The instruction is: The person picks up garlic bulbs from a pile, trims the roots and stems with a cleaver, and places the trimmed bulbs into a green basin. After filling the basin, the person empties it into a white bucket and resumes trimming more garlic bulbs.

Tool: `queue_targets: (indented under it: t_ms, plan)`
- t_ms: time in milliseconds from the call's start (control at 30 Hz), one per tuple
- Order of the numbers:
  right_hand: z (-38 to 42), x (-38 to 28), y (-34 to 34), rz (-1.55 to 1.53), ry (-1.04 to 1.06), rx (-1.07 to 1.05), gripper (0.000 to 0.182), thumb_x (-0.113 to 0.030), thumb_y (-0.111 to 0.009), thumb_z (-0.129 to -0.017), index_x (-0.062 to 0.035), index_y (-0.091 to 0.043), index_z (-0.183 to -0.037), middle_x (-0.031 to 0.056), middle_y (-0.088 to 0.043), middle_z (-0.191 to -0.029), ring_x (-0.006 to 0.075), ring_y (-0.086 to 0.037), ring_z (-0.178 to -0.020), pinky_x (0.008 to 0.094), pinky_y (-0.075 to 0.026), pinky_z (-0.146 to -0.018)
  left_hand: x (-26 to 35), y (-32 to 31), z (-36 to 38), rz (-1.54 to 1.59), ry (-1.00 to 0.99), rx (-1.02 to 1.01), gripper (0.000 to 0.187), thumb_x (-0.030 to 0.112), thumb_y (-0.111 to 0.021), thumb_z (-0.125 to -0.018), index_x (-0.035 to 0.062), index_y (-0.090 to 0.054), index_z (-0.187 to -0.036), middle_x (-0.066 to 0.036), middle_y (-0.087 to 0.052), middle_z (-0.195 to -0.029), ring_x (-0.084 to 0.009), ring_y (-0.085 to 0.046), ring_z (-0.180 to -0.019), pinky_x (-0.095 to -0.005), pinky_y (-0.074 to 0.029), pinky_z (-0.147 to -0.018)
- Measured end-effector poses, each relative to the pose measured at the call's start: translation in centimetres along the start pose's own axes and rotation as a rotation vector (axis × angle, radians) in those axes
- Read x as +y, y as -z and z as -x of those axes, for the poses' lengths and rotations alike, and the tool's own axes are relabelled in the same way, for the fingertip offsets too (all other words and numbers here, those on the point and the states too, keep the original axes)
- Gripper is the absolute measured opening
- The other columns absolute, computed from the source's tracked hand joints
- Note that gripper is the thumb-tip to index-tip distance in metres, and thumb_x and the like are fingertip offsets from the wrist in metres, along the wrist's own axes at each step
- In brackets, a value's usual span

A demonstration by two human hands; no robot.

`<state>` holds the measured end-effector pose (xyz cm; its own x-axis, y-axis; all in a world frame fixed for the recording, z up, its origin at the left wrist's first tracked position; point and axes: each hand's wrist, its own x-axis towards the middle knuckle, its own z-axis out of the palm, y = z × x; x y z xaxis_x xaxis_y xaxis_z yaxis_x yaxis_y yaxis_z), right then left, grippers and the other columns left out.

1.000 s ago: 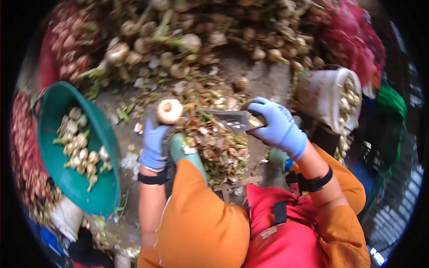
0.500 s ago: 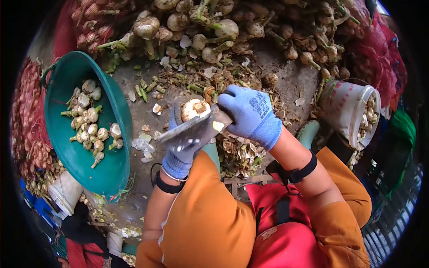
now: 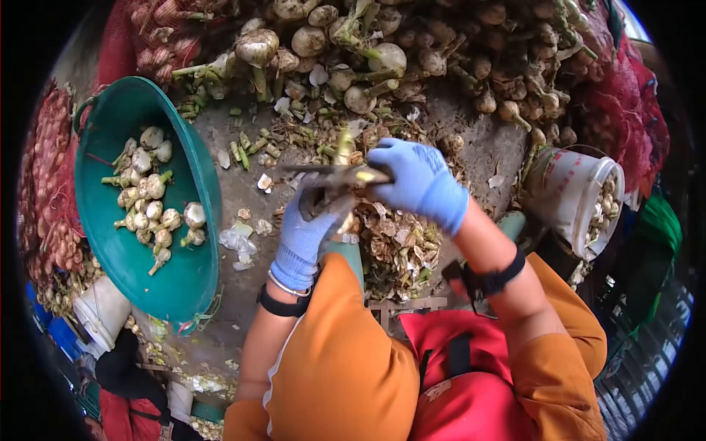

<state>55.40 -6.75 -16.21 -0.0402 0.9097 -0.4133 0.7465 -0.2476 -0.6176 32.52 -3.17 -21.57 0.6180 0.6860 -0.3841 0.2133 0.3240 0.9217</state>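
Observation:
My right hand [image 3: 423, 180], in a blue-grey work glove, is closed round the handle end of a broad dark knife [image 3: 334, 176]. The blade points left and appears nearly edge-on over my left glove. My left hand [image 3: 300, 234], gloved too, has its fingers curled beneath the blade round a garlic bulb, which the knife and glove mostly hide. A pale green garlic stalk [image 3: 343, 147] sticks up beyond the blade. Left of my hands, a tilted green basin [image 3: 198, 169] holds several trimmed garlic bulbs [image 3: 153, 187].
Untrimmed garlic [image 3: 309, 42] is heaped along the far side. Peelings [image 3: 401, 246] and cut stalks [image 3: 250, 147] litter the floor. A white bucket [image 3: 562, 176] with garlic bits leans at right, near a red mesh sack [image 3: 625, 95]. Another person's red clothing [image 3: 129, 415] shows at lower left.
The knife has turned from slanting with its flat side showing to nearly edge-on. The bulb's root end, visible before, is hidden, and a stalk now shows beyond the blade.

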Motion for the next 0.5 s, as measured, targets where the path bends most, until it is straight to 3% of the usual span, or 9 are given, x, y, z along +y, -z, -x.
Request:
queue_targets:
  t_ms: [33, 67, 100, 167, 200, 233, 333, 467, 500]
  plan:
    - [-1.0, 2.1, -0.2, 0.100, -0.103, -0.109, 0.030, -0.035, -0.062, -0.077, -0.0103, -0.070, -0.092, 0.0174, -0.066, -0.096, 0.0357, -0.066, -0.091, 0.0472, -0.053, -0.078, 2.1, -0.4, -0.3, 0.056, 0.165, 0.132, 0.044, 0.007, -0.074, -0.084, 0.0027, -0.058, -0.125, -0.010, -0.063, -0.115, -0.0195, -0.065, -0.096, -0.0287, -0.054, -0.082]
    - [-1.4, 2.8, 0.3, 0.160, -0.300, -0.182, 0.026, -0.032, -0.063, -0.077, -0.0084, -0.068, -0.088, 0.0176, -0.063, -0.092, 0.0373, -0.063, -0.090, 0.0450, -0.052, -0.080, 3.3, 0.2, -0.1, 0.259, 0.021, 0.205, 0.035, 0.005, -0.072, -0.086, 0.0044, -0.060, -0.119, -0.005, -0.065, -0.099, -0.0150, -0.064, -0.084, -0.0257, -0.053, -0.072]
    - [-1.5, 4.1, 0.4, 0.207, -0.232, -0.096, 0.025, -0.028, -0.064, -0.077, -0.0074, -0.067, -0.090, 0.0165, -0.065, -0.103, 0.0373, -0.064, -0.092, 0.0445, -0.052, -0.081, 2.7, 2.3, 0.0, 0.163, -0.045, 0.323, 0.038, 0.021, -0.069, -0.092, 0.0069, -0.057, -0.125, -0.007, -0.065, -0.101, -0.0154, -0.063, -0.082, -0.0263, -0.052, -0.068]
    - [-1.8, 4.5, 1.0, 0.083, 0.038, 0.289, 0.023, -0.024, -0.064, -0.078, -0.0073, -0.066, -0.093, 0.0163, -0.063, -0.115, 0.0381, -0.064, -0.092, 0.0443, -0.052, -0.082, 5.9, 4.6, 0.6, 1.005, -0.216, 0.077, 0.055, 0.050, -0.051, -0.098, 0.0110, -0.050, -0.136, -0.007, -0.064, -0.110, -0.0132, -0.059, -0.073, -0.0235, -0.049, -0.062]
    - [-2.2, 3.7, 1.3, 0.071, 0.034, 0.303, 0.023, -0.024, -0.066, -0.078, -0.0073, -0.065, -0.094, 0.0162, -0.062, -0.118, 0.0383, -0.064, -0.093, 0.0442, -0.052, -0.082, 6.0, 7.0, 0.1, 1.333, -0.336, -0.341, 0.055, 0.051, -0.051, -0.097, 0.0153, -0.050, -0.139, -0.006, -0.063, -0.114, -0.0095, -0.051, -0.067, -0.0218, -0.045, -0.058]
    - [-3.4, 2.9, 2.0, 0.070, 0.045, 0.338, 0.023, -0.023, -0.067, -0.079, -0.0074, -0.065, -0.095, 0.0161, -0.061, -0.120, 0.0386, -0.063, -0.094, 0.0442, -0.052, -0.082, 6.0, 7.9, 0.0, 1.546, -0.301, -0.418, 0.056, 0.056, -0.051, -0.096, 0.0199, -0.051, -0.139, -0.006, -0.064, -0.113, -0.0071, -0.045, -0.067, -0.0213, -0.042, -0.056]
    - [-6.7, 4.3, 0.6, 0.211, 0.021, 0.422, 0.025, -0.025, -0.070, -0.080, -0.0077, -0.065, -0.097, 0.0160, -0.061, -0.116, 0.0379, -0.063, -0.096, 0.0440, -0.052, -0.082, 5.1, 4.9, -1.6, 1.154, -0.077, 0.050, 0.061, 0.057, -0.050, -0.096, 0.0112, -0.052, -0.136, -0.009, -0.065, -0.117, -0.0171, -0.057, -0.086, -0.0288, -0.050, -0.067]
    - [-4.6, 1.1, -2.0, -0.006, 0.206, 0.458, 0.026, -0.016, -0.073, -0.072, -0.0048, -0.065, -0.094, 0.0167, -0.062, -0.108, 0.0385, -0.062, -0.096, 0.0408, -0.053, -0.081, 0.0, -0.7, -2.9, 1.011, 0.359, 0.020, 0.053, 0.050, -0.049, -0.099, 0.0085, -0.054, -0.131, -0.012, -0.064, -0.117, -0.0275, -0.060, -0.107, -0.0372, -0.052, -0.089]
    - [-3.1, -0.4, -3.1, -0.099, 0.300, 0.458, 0.026, -0.014, -0.073, -0.071, -0.0034, -0.063, -0.093, 0.0171, -0.062, -0.106, 0.0381, -0.062, -0.096, 0.0407, -0.052, -0.082, -8.6, -0.1, -2.6, 0.685, 0.100, -0.001, 0.050, 0.042, -0.047, -0.101, 0.0045, -0.051, -0.134, -0.011, -0.063, -0.115, -0.0254, -0.062, -0.105, -0.0361, -0.052, -0.092]
